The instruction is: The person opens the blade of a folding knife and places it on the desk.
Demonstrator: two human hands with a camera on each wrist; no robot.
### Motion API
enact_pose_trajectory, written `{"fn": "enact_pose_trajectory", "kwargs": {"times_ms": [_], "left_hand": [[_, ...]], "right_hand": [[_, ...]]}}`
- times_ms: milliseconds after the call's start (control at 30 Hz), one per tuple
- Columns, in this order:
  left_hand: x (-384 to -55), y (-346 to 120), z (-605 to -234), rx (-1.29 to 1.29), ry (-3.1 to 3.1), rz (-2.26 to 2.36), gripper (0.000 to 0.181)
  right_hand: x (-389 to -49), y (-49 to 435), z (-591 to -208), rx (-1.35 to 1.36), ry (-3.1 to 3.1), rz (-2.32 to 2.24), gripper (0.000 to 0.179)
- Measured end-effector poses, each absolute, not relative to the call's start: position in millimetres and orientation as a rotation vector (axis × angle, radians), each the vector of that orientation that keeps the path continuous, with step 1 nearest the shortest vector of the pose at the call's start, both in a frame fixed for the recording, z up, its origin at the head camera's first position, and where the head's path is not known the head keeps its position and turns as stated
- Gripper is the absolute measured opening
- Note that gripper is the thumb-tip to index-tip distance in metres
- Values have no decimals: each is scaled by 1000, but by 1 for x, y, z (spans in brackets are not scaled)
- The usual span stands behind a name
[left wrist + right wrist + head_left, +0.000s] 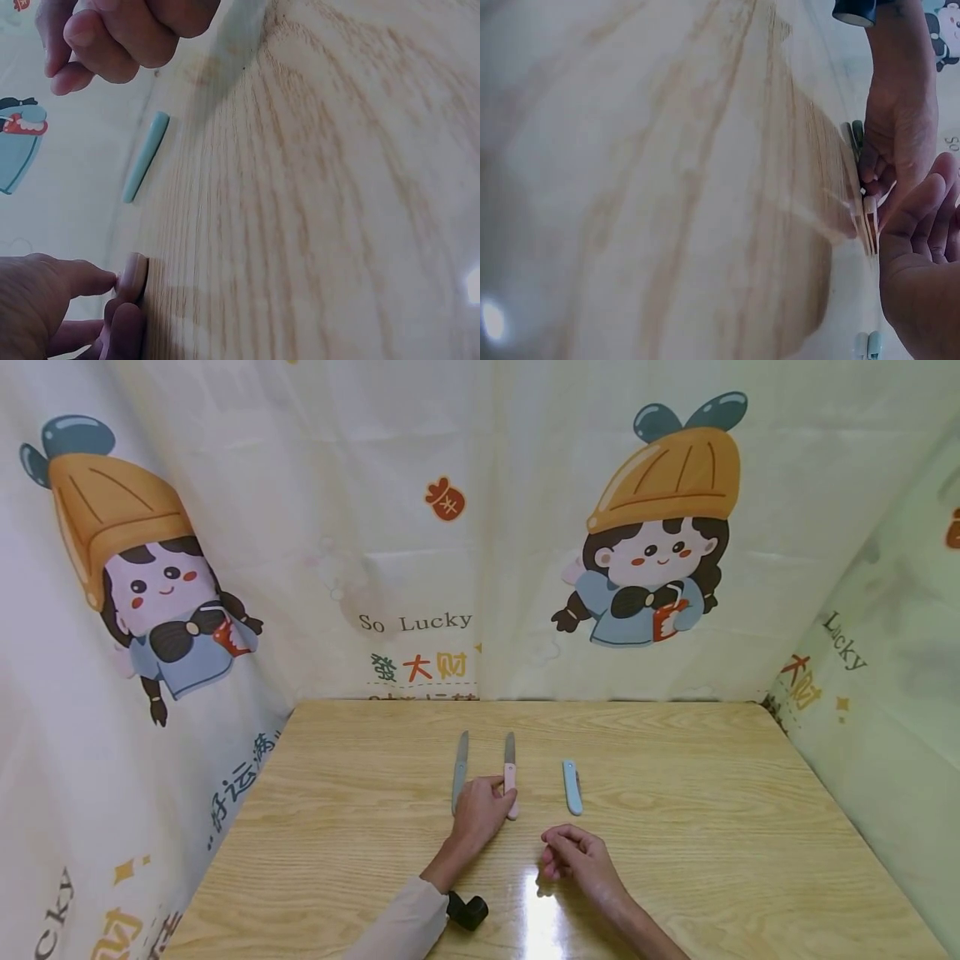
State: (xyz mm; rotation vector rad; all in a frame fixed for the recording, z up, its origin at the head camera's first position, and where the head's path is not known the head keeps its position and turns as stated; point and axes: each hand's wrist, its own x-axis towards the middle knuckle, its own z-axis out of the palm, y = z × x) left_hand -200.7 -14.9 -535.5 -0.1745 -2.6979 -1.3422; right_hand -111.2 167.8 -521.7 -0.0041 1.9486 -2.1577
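Note:
A pink-handled folding knife (510, 768) lies unfolded on the table, its blade toward the far edge. My left hand (480, 814) pinches its handle between thumb and fingers. In the left wrist view the handle's near end (133, 276) shows at the fingertips. Just left of that hand is a grey-green folding knife (461, 772), also unfolded; the hand partly covers its handle. Farther right rests a light blue folding knife (572, 787), folded up. Nearer me than the blue knife, my right hand (581, 860) hovers with loosely curled fingers and holds nothing.
The wood-grain table (712, 827) runs back to a printed curtain (525, 568), which also hangs along both sides. A small black object (468, 912) is beside the left wrist. Light glares off the tabletop near the front.

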Motion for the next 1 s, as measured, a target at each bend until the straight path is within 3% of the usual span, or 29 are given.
{"fn": "enact_pose_trajectory", "kwargs": {"times_ms": [333,533,700,900,1000], "left_hand": [[-200,-19,-533,-195,-2717,-1352,34],[-194,-24,-528,-288,-2721,-1198,21],[-182,-26,-524,-364,-2717,-970,31],[-168,-30,-520,-518,-2644,-863,35],[-162,-31,-518,-579,-2630,-860,36]], "right_hand": [[-114,170,-521,-52,1949,-2175,30],[-118,172,-523,-139,2139,-2061,31],[-121,178,-521,-167,2368,-1896,26],[-132,191,-512,-379,2803,-1469,12],[-142,201,-508,-579,3035,-1147,25]]}}
